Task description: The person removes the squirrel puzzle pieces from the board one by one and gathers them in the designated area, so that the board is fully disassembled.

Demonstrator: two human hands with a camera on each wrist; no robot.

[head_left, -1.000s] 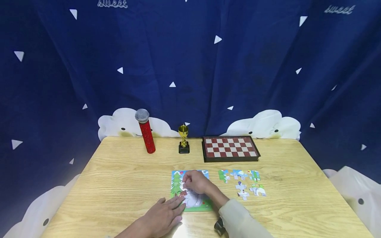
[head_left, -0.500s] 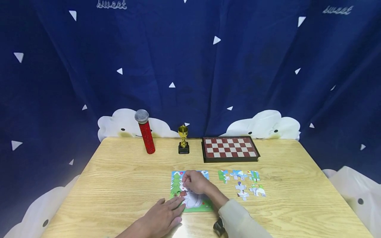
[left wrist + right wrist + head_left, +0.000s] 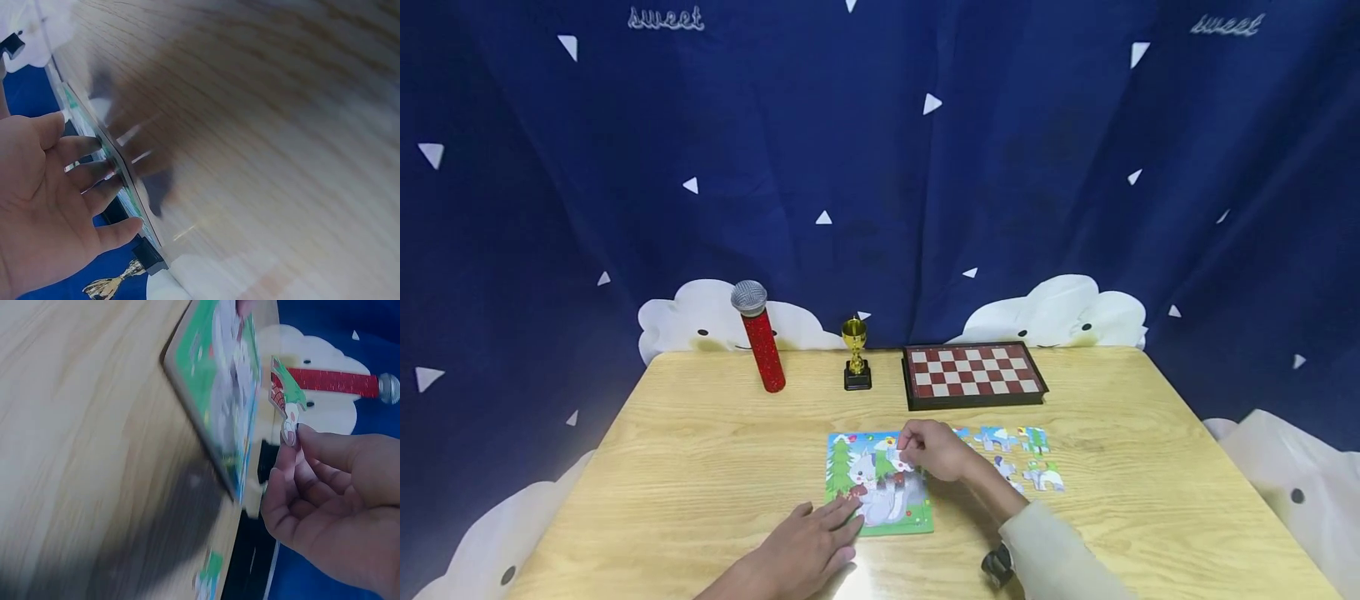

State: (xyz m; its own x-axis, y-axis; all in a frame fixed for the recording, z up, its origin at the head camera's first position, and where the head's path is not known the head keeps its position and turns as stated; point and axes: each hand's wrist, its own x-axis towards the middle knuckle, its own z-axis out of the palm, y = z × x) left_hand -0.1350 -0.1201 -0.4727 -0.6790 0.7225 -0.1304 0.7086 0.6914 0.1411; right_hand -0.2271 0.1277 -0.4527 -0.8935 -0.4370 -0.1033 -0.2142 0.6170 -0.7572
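Observation:
A jigsaw puzzle board [image 3: 917, 524] lies on the table, its picture showing a grey animal among green trees. My left hand [image 3: 808, 546] rests its fairly straight fingertips on the board's lower left part. Above the board's right side, my right hand [image 3: 942, 450] pinches a puzzle piece [image 3: 289, 403] between thumb and finger. Green, red and white show on that piece in the right wrist view, where it is clear of the board. Loose puzzle pieces [image 3: 1043, 477] lie right of the board, some partly hidden behind the right hand and forearm.
Along the back of the table stand a red microphone [image 3: 763, 346] with a silver head, a small gold trophy cup [image 3: 855, 357] and a red-and-white checkered game board [image 3: 973, 371]. A dark blue curtain [image 3: 820, 125] hangs behind them.
My right hand has moved right from the board's upper middle, uncovering the grey animal's head. The left hand stays on the board. The head view has shifted slightly.

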